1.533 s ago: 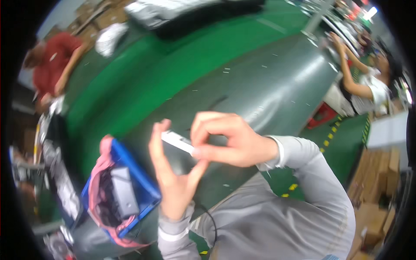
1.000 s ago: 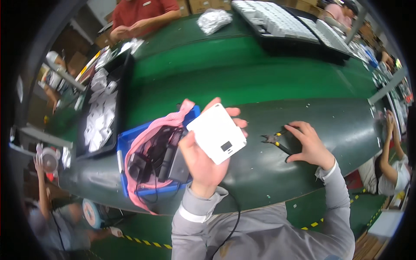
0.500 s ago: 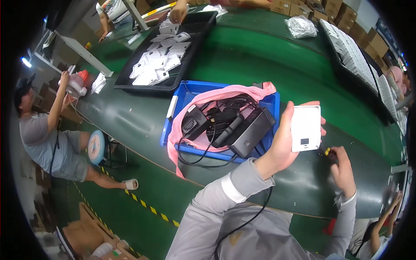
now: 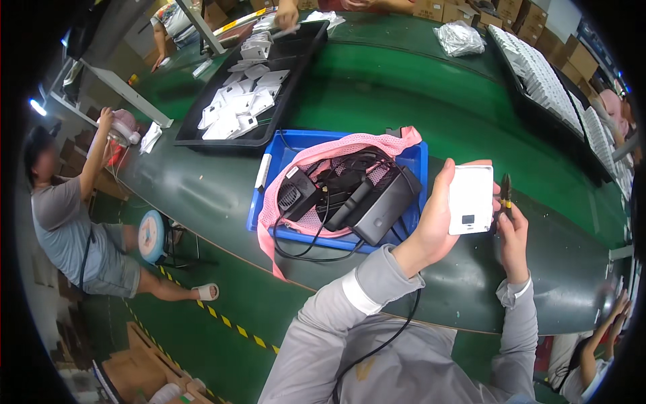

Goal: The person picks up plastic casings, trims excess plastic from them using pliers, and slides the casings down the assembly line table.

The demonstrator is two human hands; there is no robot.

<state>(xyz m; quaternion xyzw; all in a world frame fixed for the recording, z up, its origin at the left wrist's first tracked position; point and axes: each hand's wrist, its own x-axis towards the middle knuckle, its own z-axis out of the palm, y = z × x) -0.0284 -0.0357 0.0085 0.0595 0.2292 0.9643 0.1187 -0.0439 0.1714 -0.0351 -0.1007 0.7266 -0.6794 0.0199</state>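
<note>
My left hand (image 4: 434,219) is closed around the edges of a flat white rectangular plastic case (image 4: 471,198), its face turned up. A small dark square window sits near the case's lower edge. Just to the right, my right hand (image 4: 515,246) grips small pliers (image 4: 506,192) with dark pointed jaws and yellow-marked handles. The jaws point away from me beside the fingertips of my left hand and look apart from the case. Part of the handles is hidden in my right palm.
Left of my hands stands a blue tray (image 4: 422,161) holding a pink mesh bag (image 4: 272,215), black power adapters (image 4: 387,205) and cables. Farther off, a black tray (image 4: 229,143) holds many white cases, with another person's hand (image 4: 287,15) over it. White parts fill a tray (image 4: 538,74) at right.
My right hand has moved up and left, bringing the pliers upright beside the white case. My left hand has barely moved. The other person's hand at the black tray has lifted a white piece.
</note>
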